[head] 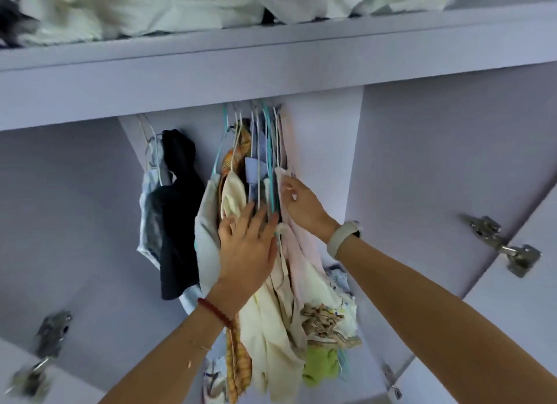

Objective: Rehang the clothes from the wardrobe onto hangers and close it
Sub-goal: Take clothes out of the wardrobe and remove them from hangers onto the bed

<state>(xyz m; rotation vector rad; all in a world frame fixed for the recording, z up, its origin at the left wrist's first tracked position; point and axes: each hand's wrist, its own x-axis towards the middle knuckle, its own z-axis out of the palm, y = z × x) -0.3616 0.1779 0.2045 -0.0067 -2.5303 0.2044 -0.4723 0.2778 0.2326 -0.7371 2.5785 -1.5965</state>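
Inside the pale lilac wardrobe (422, 150) a bunch of clothes hangs on thin hangers (265, 132). They include cream garments (271, 328), an orange patterned one (238, 364) and a pale pink one (297, 253). My left hand (245, 247) lies flat with straight fingers against the cream clothes and pushes them left. My right hand (301, 204) pinches the upper edge of the pale pink garment at the right of the bunch. A black garment (177, 223) and a grey-white one (149, 216) hang apart at the left.
White folded laundry (180, 9) lies on the upper shelf (271, 57). Metal door hinges show on the right (500, 244) and lower left (51, 334). A lime green piece (321, 367) hangs low in the bunch.
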